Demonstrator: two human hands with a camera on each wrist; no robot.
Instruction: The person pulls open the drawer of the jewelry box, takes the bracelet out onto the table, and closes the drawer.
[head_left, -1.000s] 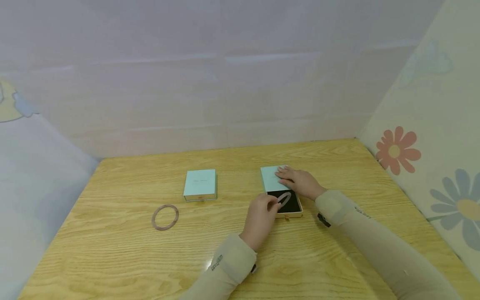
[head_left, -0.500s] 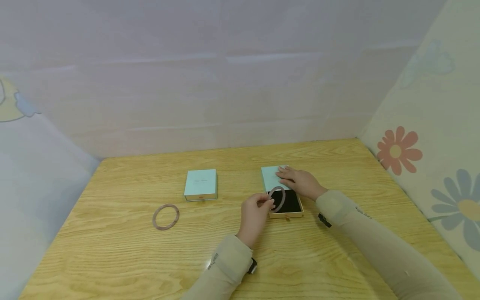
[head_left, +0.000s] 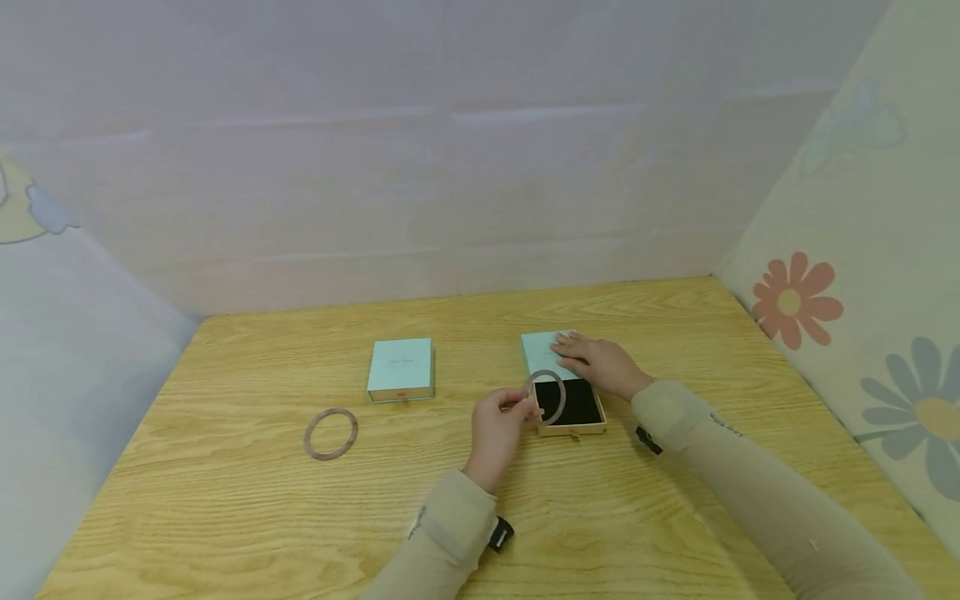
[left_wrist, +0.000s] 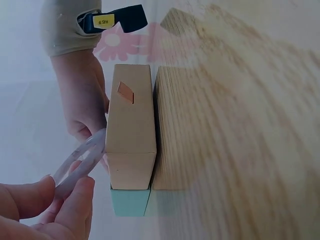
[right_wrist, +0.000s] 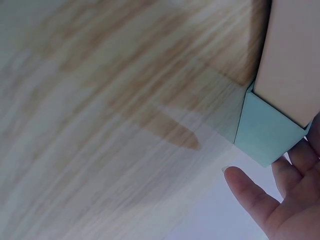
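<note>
My left hand pinches a pale mauve bangle between thumb and fingers, holding it tilted up above the left part of a pulled-out drawer with a black lining. In the left wrist view the bangle is seen nearly edge-on beside the tan drawer front with its small pull tab. The drawer belongs to a mint-green box on the right of the table. Across the box's top rests my right hand, fingers extended; in the right wrist view its thumb stands apart from the box.
A second mint-green box, its drawer pushed in, sits left of centre on the wooden table. Nearer the front left lies another mauve bangle, flat on the wood. Pale cloth hangs behind the table.
My left hand has drawn the bangle up and leftward from the lined drawer, and the ring has turned to face the head camera more. My right hand has stayed on the box.
</note>
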